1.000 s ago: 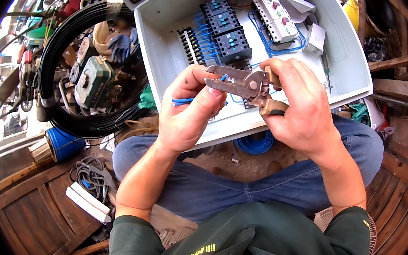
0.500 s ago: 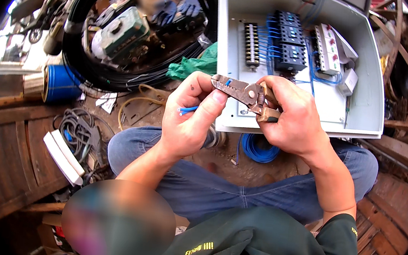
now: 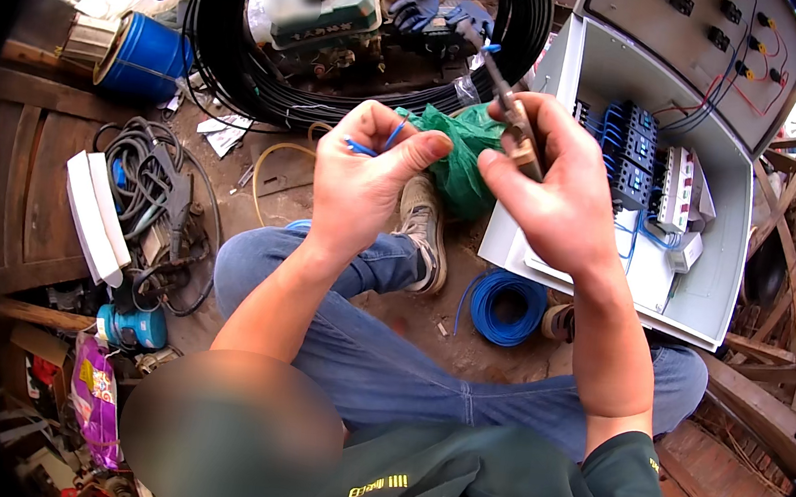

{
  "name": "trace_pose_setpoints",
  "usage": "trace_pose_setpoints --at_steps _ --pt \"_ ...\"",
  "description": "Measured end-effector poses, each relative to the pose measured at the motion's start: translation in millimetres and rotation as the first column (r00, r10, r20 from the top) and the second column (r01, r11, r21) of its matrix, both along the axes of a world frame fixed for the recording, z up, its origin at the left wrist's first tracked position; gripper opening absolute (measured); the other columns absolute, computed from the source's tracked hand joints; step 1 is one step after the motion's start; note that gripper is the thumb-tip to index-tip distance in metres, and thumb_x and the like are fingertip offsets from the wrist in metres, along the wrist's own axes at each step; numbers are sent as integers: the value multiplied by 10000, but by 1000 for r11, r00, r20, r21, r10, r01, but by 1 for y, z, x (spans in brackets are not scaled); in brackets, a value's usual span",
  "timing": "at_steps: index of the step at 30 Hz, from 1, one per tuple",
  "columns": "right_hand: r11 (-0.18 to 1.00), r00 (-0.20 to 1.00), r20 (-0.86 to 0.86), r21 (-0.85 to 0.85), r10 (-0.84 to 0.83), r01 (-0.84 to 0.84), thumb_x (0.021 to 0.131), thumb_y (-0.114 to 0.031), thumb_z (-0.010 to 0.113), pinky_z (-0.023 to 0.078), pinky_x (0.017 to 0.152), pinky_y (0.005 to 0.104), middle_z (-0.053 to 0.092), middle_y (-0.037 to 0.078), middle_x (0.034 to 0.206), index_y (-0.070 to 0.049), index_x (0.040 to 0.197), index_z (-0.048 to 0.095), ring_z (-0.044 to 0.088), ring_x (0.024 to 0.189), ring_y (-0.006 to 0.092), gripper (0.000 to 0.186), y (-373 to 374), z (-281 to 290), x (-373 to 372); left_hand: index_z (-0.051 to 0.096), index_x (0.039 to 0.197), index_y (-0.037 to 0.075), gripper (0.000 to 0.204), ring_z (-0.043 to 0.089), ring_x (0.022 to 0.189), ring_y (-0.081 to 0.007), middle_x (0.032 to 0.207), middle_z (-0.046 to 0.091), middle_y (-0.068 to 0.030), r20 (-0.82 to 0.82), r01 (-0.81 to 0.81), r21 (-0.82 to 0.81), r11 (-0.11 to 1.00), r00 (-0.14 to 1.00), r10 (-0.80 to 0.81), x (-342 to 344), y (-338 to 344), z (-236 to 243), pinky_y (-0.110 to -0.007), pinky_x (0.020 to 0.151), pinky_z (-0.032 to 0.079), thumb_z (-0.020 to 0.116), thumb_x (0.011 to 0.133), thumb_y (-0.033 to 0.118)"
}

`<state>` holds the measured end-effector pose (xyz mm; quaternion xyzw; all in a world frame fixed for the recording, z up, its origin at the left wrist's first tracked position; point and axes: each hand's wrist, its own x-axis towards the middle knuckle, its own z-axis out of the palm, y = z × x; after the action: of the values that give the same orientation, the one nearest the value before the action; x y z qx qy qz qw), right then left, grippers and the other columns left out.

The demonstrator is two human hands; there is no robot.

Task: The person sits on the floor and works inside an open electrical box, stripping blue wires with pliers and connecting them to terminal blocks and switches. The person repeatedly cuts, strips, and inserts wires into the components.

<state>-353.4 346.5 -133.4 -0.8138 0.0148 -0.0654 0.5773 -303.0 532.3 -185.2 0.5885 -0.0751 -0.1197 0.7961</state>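
Now we pinch a short blue wire [image 3: 382, 140] in our left hand [image 3: 366, 182], while our right hand [image 3: 554, 192] grips the pliers [image 3: 508, 105] upright, near the open electrical cabinet [image 3: 705, 281] on the right.

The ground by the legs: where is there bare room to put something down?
Bare dirt lies between the left shoe, blue wire coil and jeans. A smaller patch lies beside the yellow hose. Left is crowded by grey cables; top by black cable coil.
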Motion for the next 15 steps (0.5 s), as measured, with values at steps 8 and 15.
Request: trace_pose_setpoints --at_steps 8,15 --pt "1000 976 -216 -16 16 -20 841 -116 739 499 755 286 653 55 888 53 1160 635 586 816 114 375 -26 -9 -8 454 1277 0 245 550 862 -132 1035 609 -112 -134 251 -172 953 952 -275 11 4 -6 -285 710 467 498 1069 122" --pt "995 986 -163 86 -37 52 885 -48 749 483 734 247 636 13 870 31 1156 629 571 790 89 307 -31 -9 -19 605 1368 -6 341 581 818 -71 1021 702 -58 -60 378 -162 911 918 -392 13 -4 -11 -231 729 490 541 1088 178"
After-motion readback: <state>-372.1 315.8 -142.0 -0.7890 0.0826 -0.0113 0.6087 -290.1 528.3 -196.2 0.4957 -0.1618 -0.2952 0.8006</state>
